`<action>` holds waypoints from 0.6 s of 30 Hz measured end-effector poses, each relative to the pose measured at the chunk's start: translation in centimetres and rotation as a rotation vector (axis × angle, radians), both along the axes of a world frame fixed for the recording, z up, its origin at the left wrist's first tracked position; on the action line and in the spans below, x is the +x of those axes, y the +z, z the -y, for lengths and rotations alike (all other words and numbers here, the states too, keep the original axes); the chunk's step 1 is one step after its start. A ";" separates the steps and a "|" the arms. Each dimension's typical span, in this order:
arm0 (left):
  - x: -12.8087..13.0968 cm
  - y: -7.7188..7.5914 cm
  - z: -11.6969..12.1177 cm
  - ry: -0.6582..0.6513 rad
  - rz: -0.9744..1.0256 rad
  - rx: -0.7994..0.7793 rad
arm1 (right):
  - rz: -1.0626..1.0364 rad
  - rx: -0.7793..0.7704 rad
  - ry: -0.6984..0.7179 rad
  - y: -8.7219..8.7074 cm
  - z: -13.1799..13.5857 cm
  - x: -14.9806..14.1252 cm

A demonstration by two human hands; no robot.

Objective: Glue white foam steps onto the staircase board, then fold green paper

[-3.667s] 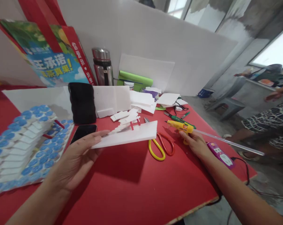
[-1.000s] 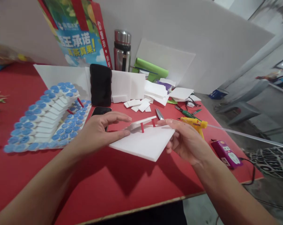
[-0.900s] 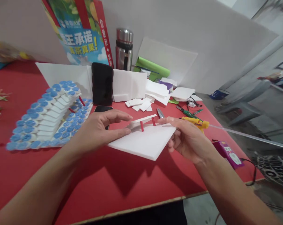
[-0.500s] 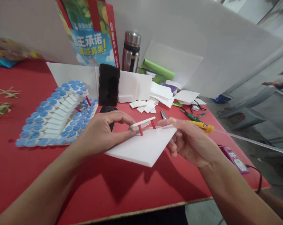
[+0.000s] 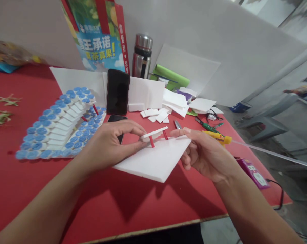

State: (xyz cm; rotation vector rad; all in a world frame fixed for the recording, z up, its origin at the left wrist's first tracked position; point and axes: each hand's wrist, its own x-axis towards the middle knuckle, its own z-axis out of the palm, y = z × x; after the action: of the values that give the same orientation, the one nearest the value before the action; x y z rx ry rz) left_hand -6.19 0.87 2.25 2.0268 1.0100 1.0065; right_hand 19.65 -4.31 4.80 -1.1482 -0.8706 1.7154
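A white foam board point(image 5: 156, 164) is held tilted above the red table, a corner pointing toward me. On it stand two short red sticks point(image 5: 152, 141), carrying a small white strip point(image 5: 155, 133) like a little roof. My left hand point(image 5: 115, 139) pinches the left end of that strip between thumb and fingers. With its thumb on top, my right hand point(image 5: 201, 149) grips the board's right corner, fingers curled beneath. Left of my hands sits a model point(image 5: 59, 125) with white steps, edged by rows of blue-topped white rolls.
Small white foam pieces point(image 5: 158, 114) lie behind my hands, near a dark phone point(image 5: 118, 91) propped upright. Green-handled scissors point(image 5: 206, 126), a yellow glue gun point(image 5: 218, 136) and a purple box point(image 5: 255, 174) are at the right. A steel flask point(image 5: 142, 56) and a printed bag point(image 5: 97, 40) stand behind.
Almost nothing differs. The board's near corner has dipped very slightly toward me, and both hands keep the same grip.
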 end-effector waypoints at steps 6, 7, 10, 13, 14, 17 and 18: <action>0.0 0.0 -0.1 0.000 -0.019 -0.011 | -0.028 0.006 0.004 0.0 0.0 -0.1; -0.1 0.0 -0.1 -0.007 -0.032 -0.013 | -0.037 0.005 0.001 -0.1 0.0 -0.1; -0.3 0.0 -0.1 -0.027 -0.086 -0.050 | -0.051 0.005 -0.003 -0.1 0.0 -0.1; -0.8 0.2 -0.2 -0.027 -0.122 -0.133 | -0.051 0.015 -0.008 -0.1 0.1 -0.2; -1.0 0.2 -0.3 -0.028 -0.121 -0.163 | -0.052 0.020 -0.011 0.0 0.1 -0.2; -1.7 0.4 -0.5 -0.085 -0.070 -0.197 | -0.058 0.028 -0.031 0.3 0.1 -0.2; -1.9 0.4 -0.6 -0.125 -0.060 -0.185 | -0.057 0.030 -0.039 0.4 0.1 -0.2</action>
State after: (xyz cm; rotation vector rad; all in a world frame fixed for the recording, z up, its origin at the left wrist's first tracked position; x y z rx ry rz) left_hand -8.11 1.48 2.62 1.9499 0.9574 0.7624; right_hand 19.49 -4.40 5.19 -1.0843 -0.8307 1.6901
